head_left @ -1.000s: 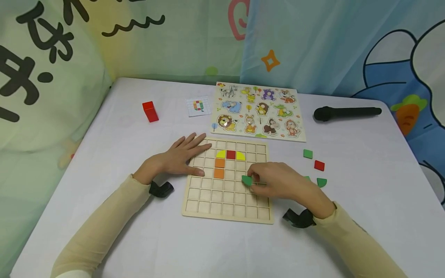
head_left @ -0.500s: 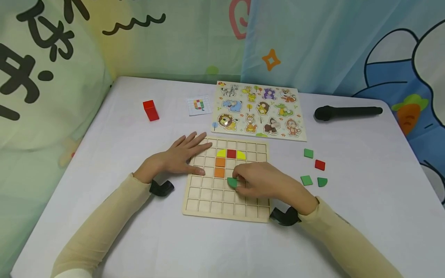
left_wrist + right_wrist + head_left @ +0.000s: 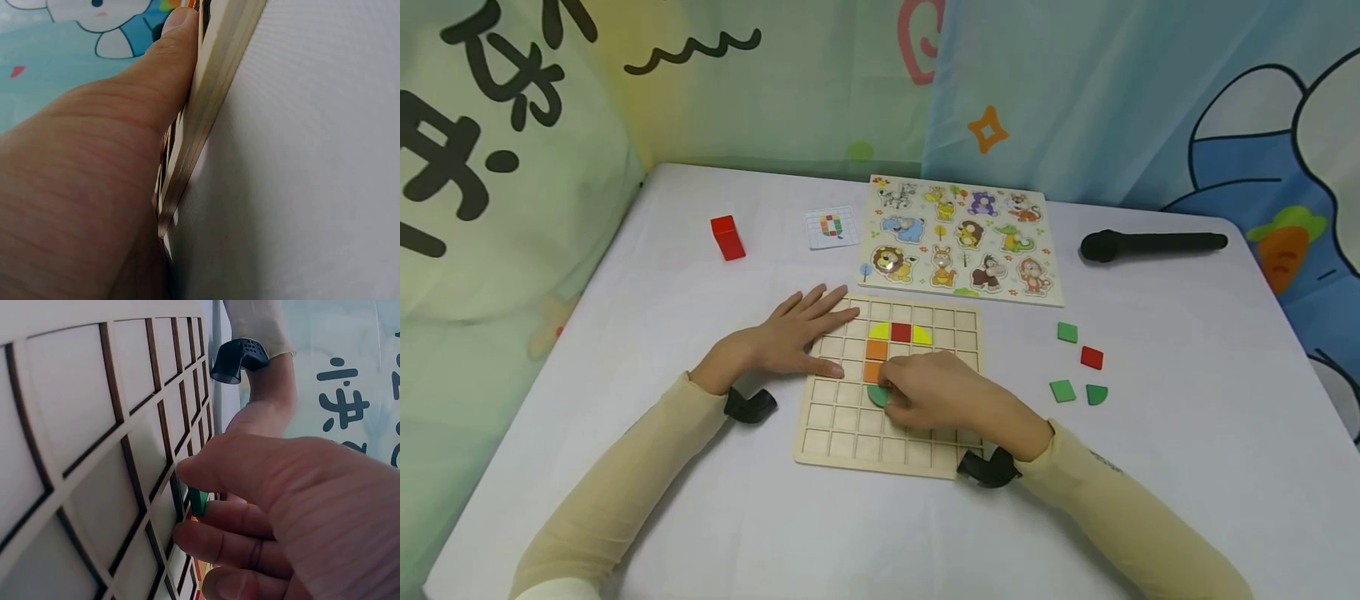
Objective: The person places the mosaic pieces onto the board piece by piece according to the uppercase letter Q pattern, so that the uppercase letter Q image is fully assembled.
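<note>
On the surface (image 3: 760, 533), near the middle, a flat gridded board (image 3: 891, 467), with left hand (image 3: 790, 342) across its upper left edge: fingers spread wide, thumb and forefinger over the grid. Pinched between thumb and fingers of right hand (image 3: 940, 390), green piece (image 3: 876, 396) at the cell just below lower orange tile (image 3: 872, 372); from these views, cannot tell whether fully seated. Set into the board, directly above: upper orange tile (image 3: 876, 349), then a row of left yellow piece (image 3: 880, 331), red tile (image 3: 901, 332) and right yellow piece (image 3: 922, 335). Right of the board, well apart from it: upper green square (image 3: 1067, 332), red square (image 3: 1092, 357), lower green square (image 3: 1062, 391) and, just beside the last, green quarter (image 3: 1097, 395). Beyond the board: animal puzzle (image 3: 953, 232); just left of it, card (image 3: 818, 237) with a small coloured figure; farther left, red block (image 3: 729, 240); right of the puzzle, black microphone (image 3: 1157, 243). At the wrists, left mount (image 3: 752, 407) and right mount (image 3: 988, 469), both black. Behind the surface, printed curtain (image 3: 790, 117).
</note>
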Action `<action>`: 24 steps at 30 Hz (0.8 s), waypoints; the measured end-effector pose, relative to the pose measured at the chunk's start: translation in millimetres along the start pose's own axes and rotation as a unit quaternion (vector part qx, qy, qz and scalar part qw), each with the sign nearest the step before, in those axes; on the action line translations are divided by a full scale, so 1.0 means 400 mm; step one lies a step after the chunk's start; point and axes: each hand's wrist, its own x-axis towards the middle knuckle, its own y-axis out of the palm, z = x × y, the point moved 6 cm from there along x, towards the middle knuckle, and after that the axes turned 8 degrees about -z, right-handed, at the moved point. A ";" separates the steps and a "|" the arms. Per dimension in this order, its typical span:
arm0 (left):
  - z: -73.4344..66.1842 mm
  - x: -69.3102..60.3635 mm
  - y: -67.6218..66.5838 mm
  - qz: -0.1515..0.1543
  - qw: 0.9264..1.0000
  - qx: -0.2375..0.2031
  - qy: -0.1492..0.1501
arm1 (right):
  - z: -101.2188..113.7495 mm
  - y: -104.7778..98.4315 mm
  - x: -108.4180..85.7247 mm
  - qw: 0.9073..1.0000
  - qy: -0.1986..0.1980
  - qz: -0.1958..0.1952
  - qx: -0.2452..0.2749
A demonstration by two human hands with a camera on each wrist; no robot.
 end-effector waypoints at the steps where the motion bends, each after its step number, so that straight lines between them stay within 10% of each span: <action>1: 0.000 0.001 0.000 0.000 1.000 0.001 0.000 | 0.001 0.000 0.001 1.000 -0.001 -0.001 -0.001; 24: -0.006 -0.002 -0.004 -0.005 1.000 0.001 0.005 | 0.004 0.005 0.006 1.000 0.020 -0.004 0.001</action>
